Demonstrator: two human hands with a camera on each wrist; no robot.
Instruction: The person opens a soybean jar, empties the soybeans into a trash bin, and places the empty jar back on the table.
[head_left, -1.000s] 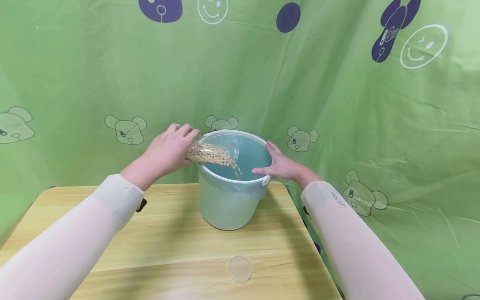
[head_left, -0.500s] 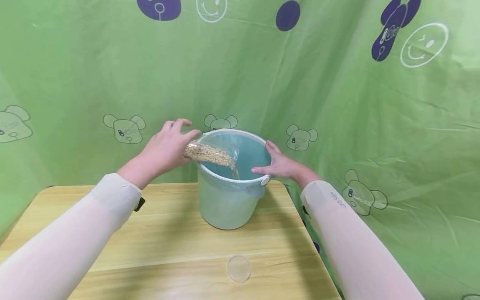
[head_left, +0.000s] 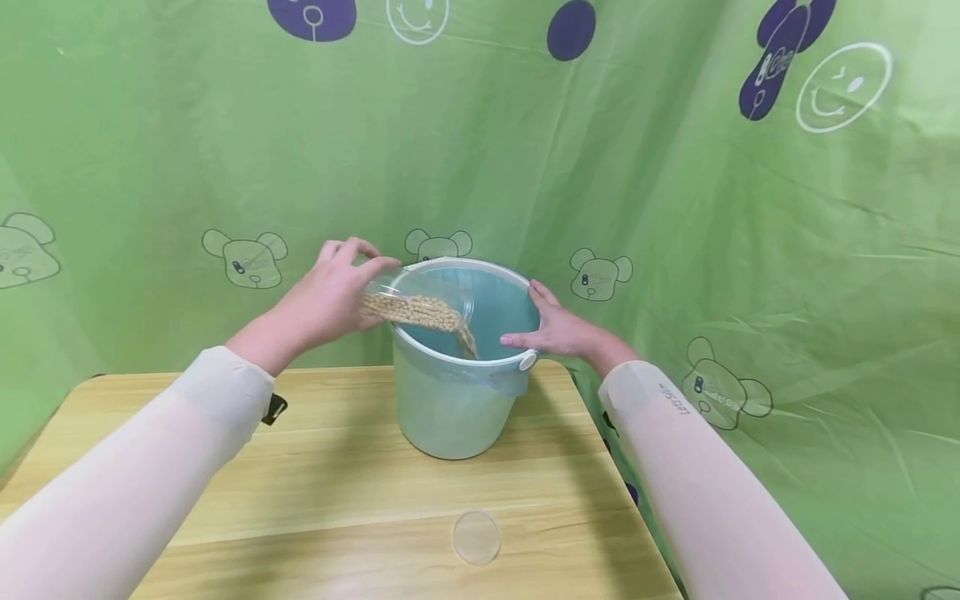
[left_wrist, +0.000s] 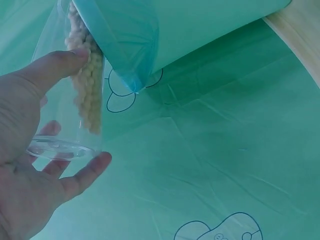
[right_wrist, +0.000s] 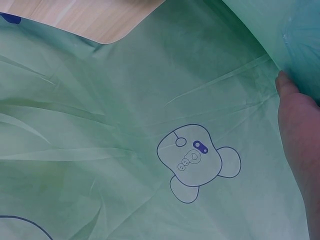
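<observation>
In the head view my left hand point(head_left: 327, 293) grips a clear plastic jar point(head_left: 427, 287), tipped on its side over the bucket's left rim. Round beige soybeans point(head_left: 420, 311) lie along its lower side and stream from its mouth. The left wrist view shows thumb and fingers spread around the jar point(left_wrist: 62, 112) near its base. A pale green bucket point(head_left: 453, 408), lined with a blue plastic bag point(head_left: 506, 312), stands upright on the table. My right hand point(head_left: 558, 329) holds the right rim, thumb inside and fingers along the outside. What lies at the bucket's bottom is hidden.
A round clear lid point(head_left: 476, 537) lies flat on the wooden table point(head_left: 337, 483), in front of the bucket. Behind and to the right hangs a green curtain point(head_left: 480, 150) with bear prints. The table's right edge runs close under the right forearm.
The soybeans keep flowing and the level in the jar is lower. My left hand and the jar have shifted slightly left. The right hand keeps its place on the rim.
</observation>
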